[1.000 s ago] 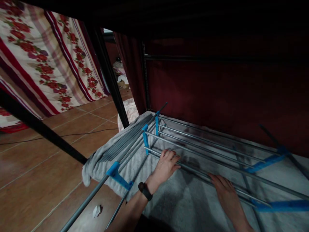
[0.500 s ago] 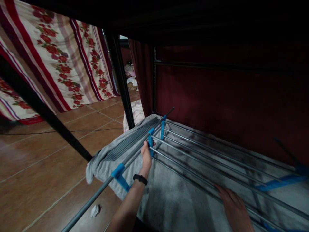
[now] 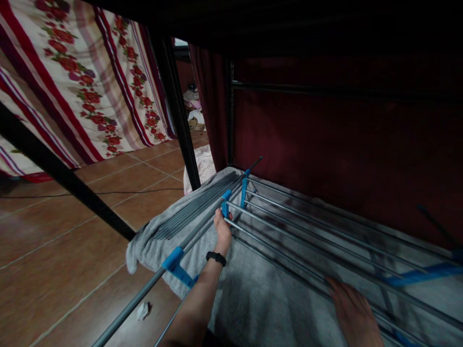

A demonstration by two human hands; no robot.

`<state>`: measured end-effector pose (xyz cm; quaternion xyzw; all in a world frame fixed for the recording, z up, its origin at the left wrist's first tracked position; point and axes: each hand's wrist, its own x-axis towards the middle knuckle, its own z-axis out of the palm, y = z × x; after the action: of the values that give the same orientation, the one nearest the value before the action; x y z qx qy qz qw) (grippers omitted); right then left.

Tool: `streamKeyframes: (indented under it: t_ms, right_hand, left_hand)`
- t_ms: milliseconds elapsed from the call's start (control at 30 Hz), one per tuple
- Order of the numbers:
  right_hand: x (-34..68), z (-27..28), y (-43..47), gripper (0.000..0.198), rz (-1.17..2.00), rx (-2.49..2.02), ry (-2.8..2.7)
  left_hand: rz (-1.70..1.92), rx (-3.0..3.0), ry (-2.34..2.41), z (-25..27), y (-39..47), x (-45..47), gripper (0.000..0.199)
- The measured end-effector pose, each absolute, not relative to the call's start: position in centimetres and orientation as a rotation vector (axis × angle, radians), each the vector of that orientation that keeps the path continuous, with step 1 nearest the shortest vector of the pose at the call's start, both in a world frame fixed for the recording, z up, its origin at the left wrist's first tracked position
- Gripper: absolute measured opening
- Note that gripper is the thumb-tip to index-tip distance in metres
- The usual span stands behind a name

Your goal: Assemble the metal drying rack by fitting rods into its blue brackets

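Observation:
A partly assembled rack of grey metal tubes (image 3: 285, 229) with blue plastic connectors lies over a grey blanket. My left hand (image 3: 223, 230), a black band on its wrist, is closed around a blue connector (image 3: 226, 196) where the cross tubes meet the long side tube (image 3: 136, 299). Nearer to me on that side tube sits another blue connector (image 3: 173, 258). At lower right, my right hand (image 3: 352, 311) is wrapped over the lower tubes of the rack; its fingertips are partly hidden. Beyond the side tube, several loose thin tubes (image 3: 197, 207) lie together on the blanket.
The blanket (image 3: 267, 308) covers a lower bunk framed by black metal posts (image 3: 181, 106). A dark red cloth (image 3: 343, 159) hangs behind it. To the left are a tiled floor (image 3: 65, 241), a black cable, crumpled white paper (image 3: 143, 311) and a flowered curtain (image 3: 83, 82).
My left hand has shifted slightly right and up along the connector, its wrist moving a little right. The right hand stays nearly in place on the tubes. The view has tilted slightly.

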<state>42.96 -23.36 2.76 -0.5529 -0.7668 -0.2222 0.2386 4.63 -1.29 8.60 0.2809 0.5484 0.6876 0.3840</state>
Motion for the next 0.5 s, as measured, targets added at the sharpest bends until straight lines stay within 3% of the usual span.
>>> streamKeyframes:
  t_ms: [167, 367, 500]
  right_hand:
    - [33.5, 6.6, -20.4, 0.046, -0.423, -1.539, -2.125]
    - [17.8, 13.3, -12.1, 0.051, 0.057, -1.588, -2.231]
    - [12.9, 15.8, -8.1, 0.048, 0.143, -1.707, -2.400]
  left_hand:
    - [1.766, 0.737, 1.423, 8.1, -1.3, 4.8, 0.073]
    - [1.755, 0.772, 1.417, 8.1, -1.7, 4.6, 0.062]
    - [1.759, 0.794, 1.401, 8.5, -1.9, 4.2, 0.055]
